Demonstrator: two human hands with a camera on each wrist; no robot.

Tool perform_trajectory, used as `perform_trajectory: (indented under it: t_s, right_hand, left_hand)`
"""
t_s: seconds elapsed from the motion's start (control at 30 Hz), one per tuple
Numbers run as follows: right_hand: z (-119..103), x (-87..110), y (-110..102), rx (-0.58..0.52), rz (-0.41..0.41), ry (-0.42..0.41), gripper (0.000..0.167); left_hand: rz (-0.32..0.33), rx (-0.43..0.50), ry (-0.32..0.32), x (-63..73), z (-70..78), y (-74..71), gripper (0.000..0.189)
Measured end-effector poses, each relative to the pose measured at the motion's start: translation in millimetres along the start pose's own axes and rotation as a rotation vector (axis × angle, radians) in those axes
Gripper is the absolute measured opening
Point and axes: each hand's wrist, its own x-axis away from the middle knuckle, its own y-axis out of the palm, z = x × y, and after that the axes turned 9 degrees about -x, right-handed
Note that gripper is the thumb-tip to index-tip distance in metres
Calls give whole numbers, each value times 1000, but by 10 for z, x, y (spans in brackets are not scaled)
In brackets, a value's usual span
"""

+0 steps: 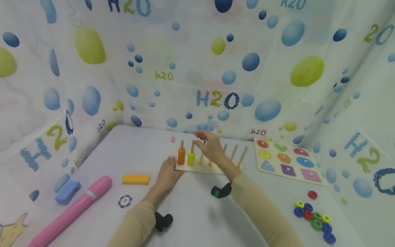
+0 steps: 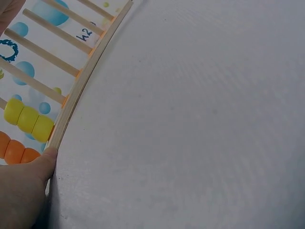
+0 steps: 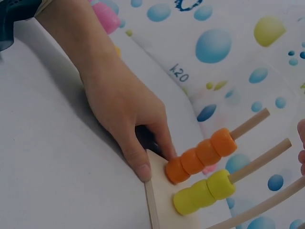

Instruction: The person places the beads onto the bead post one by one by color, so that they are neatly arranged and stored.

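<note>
A wooden counting board with upright pegs (image 1: 192,168) stands on the table. Several orange beads (image 1: 181,156) fill most of its leftmost peg, and three yellow beads (image 1: 191,158) sit low on the neighbouring one. My left hand (image 1: 168,173) grips the board's left end, thumb along the front edge and fingers behind, as the right wrist view shows. Above the pegs, my right hand (image 1: 213,147) has thumb and fingers parted close to the top of the yellow-bead peg, nothing visible between them. Only its fingertips (image 3: 302,143) enter the right wrist view.
Loose coloured rings (image 1: 317,216) lie at the right front. Behind them is a shape puzzle board (image 1: 288,160). On the left are a yellow block (image 1: 135,179), a poker chip (image 1: 124,201), a blue block (image 1: 68,192) and a long pink tube (image 1: 74,209). A small pink object (image 1: 172,139) lies at the back.
</note>
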Motion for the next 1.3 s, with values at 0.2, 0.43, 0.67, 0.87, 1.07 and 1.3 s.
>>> perform_trajectory:
  t_s: [0.2,0.43,0.67,0.87,1.07,1.3]
  right_hand:
    - [22,60,-108,-65,25,18,22]
    - [-113,215,-414,-218,70,133,24]
    - [-302,304,-723,-207,64,179,23]
    - [-234,489,-950,-169,44,212,23]
    - [48,803,-1240,-112,64,241,18]
    - [517,1276,-1584,-35,95,305,20]
  left_hand:
    - [0,-16,-9,5,3,-9,69]
    - [-7,-11,3,8,12,42,69]
    - [-4,-6,27,-30,-8,7,68]
    - [-7,24,14,-6,4,7,68]
    - [-9,32,9,17,-9,48,68]
    - [-1,24,16,-7,-11,17,69]
